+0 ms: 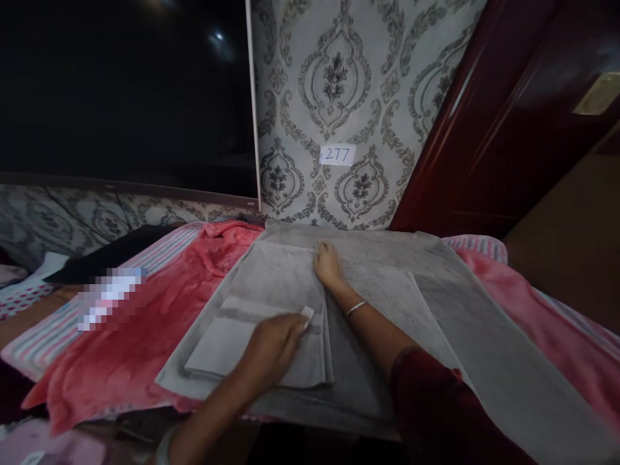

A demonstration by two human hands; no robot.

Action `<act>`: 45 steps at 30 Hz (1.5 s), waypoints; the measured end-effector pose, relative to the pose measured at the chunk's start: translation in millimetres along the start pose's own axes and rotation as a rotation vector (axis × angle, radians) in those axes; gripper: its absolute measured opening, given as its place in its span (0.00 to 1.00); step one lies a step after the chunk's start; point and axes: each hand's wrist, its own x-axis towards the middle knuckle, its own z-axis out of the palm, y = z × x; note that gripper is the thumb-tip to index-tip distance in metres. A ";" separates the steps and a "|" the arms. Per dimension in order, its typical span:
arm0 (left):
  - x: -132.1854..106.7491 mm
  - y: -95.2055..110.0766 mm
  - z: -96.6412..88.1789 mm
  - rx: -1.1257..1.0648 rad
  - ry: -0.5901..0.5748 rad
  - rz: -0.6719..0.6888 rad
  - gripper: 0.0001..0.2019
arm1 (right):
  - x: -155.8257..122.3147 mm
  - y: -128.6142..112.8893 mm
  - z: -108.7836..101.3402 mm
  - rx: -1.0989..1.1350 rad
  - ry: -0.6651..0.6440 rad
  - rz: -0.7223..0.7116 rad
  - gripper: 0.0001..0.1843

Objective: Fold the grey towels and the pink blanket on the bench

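Observation:
A large grey cloth (392,323), which looks like a towel, lies spread out with its left part folded over in layers. A paler banded section (227,342) sits on top of that fold at the near left. My left hand (274,345) is closed over this section, pinching a small white tag-like piece (307,314) between thumb and fingers. Farther off, my right hand (329,265) rests at the upper edge of the folded layer. Its fingers are curled together on the cloth, slightly blurred, and the fingertips are partly hidden.
Pink plush cloth (145,323) lies beneath and left of the grey cloth, over a striped cover (53,342). A dark television (126,97) fills the upper left. Patterned wallpaper carries a paper marked 277 (338,154). A dark red door (484,129) stands at right.

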 end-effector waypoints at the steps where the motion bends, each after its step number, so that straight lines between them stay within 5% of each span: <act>1: 18.4 -13.6 -9.9 0.049 0.011 -0.066 0.20 | -1.9 -6.4 -1.0 -0.028 -0.018 -0.051 0.31; 7: 121.8 -99.9 -30.5 0.422 -0.147 -0.396 0.28 | -15.4 -28.1 9.5 -0.171 -0.228 -0.124 0.38; 12: 130.1 -143.3 -7.0 0.491 -0.187 -0.443 0.33 | -19.4 -18.0 23.0 -0.148 -0.279 -0.112 0.40; 17: 124.0 -157.9 -2.2 0.511 -0.257 -0.448 0.34 | -17.4 -15.8 25.1 -0.127 -0.271 -0.088 0.41; 27: 130.9 -152.9 -9.3 0.521 -0.248 -0.434 0.36 | -20.2 -6.7 6.6 -0.050 -0.288 -0.125 0.41; 32: 129.6 -147.2 -13.3 0.525 -0.172 -0.404 0.35 | -52.6 41.1 -25.6 -0.110 -0.264 -0.051 0.36; 38: 121.8 -127.9 -18.4 0.514 -0.103 -0.273 0.27 | -115.1 137.6 -81.7 -0.276 -0.203 0.181 0.34; 41: 119.7 -114.6 -21.9 0.501 -0.110 -0.231 0.26 | -150.1 188.9 -105.9 -0.291 -0.135 0.331 0.33; 45: 111.4 -82.9 -17.3 0.504 -0.189 -0.218 0.27 | -196.0 235.7 -124.8 -0.251 -0.082 0.348 0.27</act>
